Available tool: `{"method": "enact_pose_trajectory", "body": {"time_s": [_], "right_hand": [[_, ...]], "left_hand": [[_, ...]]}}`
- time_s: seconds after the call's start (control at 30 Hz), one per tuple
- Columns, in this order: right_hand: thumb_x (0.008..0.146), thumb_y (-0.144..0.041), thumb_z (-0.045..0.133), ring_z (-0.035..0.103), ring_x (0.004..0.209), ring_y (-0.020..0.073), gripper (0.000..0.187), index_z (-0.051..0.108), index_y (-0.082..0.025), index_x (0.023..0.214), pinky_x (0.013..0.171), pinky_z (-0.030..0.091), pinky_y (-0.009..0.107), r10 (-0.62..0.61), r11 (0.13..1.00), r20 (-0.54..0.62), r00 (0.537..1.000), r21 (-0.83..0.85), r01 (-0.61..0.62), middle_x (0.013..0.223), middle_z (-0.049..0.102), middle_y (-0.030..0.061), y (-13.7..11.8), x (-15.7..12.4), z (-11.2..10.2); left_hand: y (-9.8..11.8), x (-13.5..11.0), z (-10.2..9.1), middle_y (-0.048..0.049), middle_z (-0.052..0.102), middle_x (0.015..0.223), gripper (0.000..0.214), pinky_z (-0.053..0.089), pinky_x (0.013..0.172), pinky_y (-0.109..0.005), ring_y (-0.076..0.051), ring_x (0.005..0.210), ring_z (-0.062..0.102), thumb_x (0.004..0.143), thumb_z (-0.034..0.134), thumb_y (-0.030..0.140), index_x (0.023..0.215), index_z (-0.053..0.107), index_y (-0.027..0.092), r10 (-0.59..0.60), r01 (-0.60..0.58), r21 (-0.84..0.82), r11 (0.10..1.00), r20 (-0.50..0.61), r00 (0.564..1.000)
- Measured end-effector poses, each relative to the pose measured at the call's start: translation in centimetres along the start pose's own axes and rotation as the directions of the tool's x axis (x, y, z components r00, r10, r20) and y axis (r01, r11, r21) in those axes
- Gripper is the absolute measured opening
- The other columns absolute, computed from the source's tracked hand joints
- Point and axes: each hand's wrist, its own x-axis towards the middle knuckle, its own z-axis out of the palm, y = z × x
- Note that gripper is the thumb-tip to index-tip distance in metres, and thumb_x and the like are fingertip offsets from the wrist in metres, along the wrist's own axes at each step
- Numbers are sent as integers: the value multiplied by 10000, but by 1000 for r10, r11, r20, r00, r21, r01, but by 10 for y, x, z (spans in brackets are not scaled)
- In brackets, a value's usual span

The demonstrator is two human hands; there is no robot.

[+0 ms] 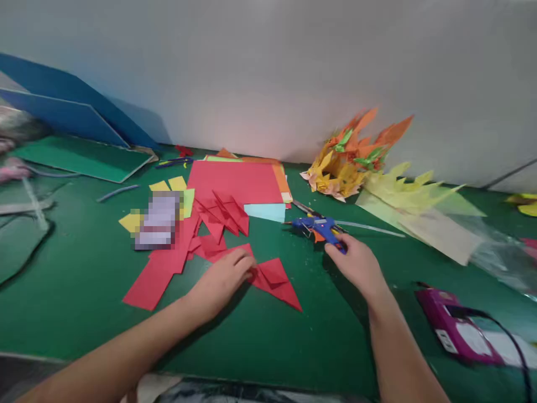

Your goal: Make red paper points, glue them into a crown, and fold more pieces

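Head view: folded red piece (280,274) on the tabletop (319,347), centre of frame, lower tip pointing right. Progress, judged by layout: folding looks done on this piece and on the red folds (229,211) left of centre; flat red strips (146,288) at lower left look unfolded, and the red sheet (235,182) upper centre lies flat. Orange-yellow cluster (335,176) upper right looks assembled; no red in a build like that, so joining seems left.

Left hand (224,280): forearm in from lower left, palm down, fingers curled at the folded red piece's left end; cannot tell if the grip pinches or just rests there. Right hand (356,266): forearm up from lower right, grip closed around the glue gun (319,225) handle, nozzle pointing left. Cannot tell if the gun is lifted.
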Motion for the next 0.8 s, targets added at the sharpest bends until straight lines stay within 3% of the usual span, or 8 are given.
{"method": "enact_pose_trajectory", "body": {"time_s": [0.1,0.17,0.27,0.4,0.57,0.63,0.8], "right_hand": [[666,-365,536,518,555,147,226,468,-224,829,506,392,277,-77,921,78,994,388,41,738,600,2,-2,-4,0],[691,-386,565,531,549,127,271,428,-232,868,481,404,259,-163,803,170,972,595,31,852,633,16,-4,-9,-1],[704,-403,643,556,574,115,339,453,-223,921,481,416,243,-279,708,326,903,706,-36,939,649,42,-8,-15,-5],[653,-442,729,502,514,91,386,520,-173,836,459,375,220,-311,791,514,799,606,-82,737,621,21,-9,-16,-7],[638,-597,686,421,462,83,488,544,-146,759,467,321,222,-276,896,636,720,443,-47,506,483,-48,-8,-15,-5],[632,-640,654,386,444,80,513,543,-145,709,476,303,231,-269,925,657,705,381,-3,453,449,-58,-9,-17,-5],[618,-618,637,329,424,81,485,582,-151,736,446,262,231,-203,965,663,721,258,34,449,405,-76,-17,-22,-3]], "left_hand": [[0,0,1,-20,567,855,141,484,693,-264,-149,758,573,923,417,131,824,506,178,-9,9,-15,1000,-15,1000],[0,-1,2,-17,559,842,153,483,681,-262,-148,745,568,923,411,142,799,492,182,-16,15,-27,1000,-23,1000],[-1,-3,2,-15,546,826,143,480,657,-258,-146,722,556,905,421,136,778,467,184,-16,15,-45,999,-36,999],[-2,-5,2,-24,538,846,122,478,639,-248,-146,720,555,866,442,99,778,452,183,-2,-1,-45,999,-63,998],[-1,-4,1,-26,537,894,116,486,644,-242,-138,734,578,847,465,91,779,452,184,-31,30,-33,999,-52,998],[0,-4,0,-24,539,891,117,489,648,-241,-138,740,581,843,471,87,779,452,184,-40,39,-38,999,-43,998],[2,-4,-1,-21,538,879,117,488,648,-240,-134,725,579,837,476,87,778,450,185,-59,58,-29,998,-35,998]]}}
